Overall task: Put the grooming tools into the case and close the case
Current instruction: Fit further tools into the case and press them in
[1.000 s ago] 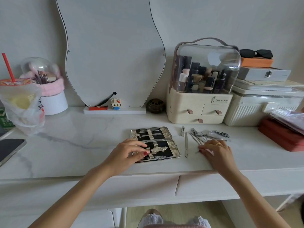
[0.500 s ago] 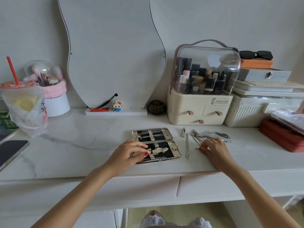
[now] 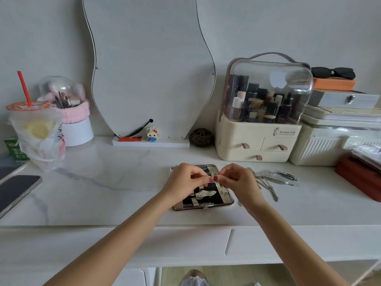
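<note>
Case (image 3: 225,198) open on white marble desk (image 3: 103,182); mirror (image 3: 148,69) behind.

Both forearms extended forward and inward from the lower corners, bare to the elbow. Left hand (image 3: 183,182) and right hand (image 3: 237,181) raised, fingers curled, fingertips meeting at centre in a pinch. Item pinched between them too small to identify. Wrists angled slightly downward.
</note>
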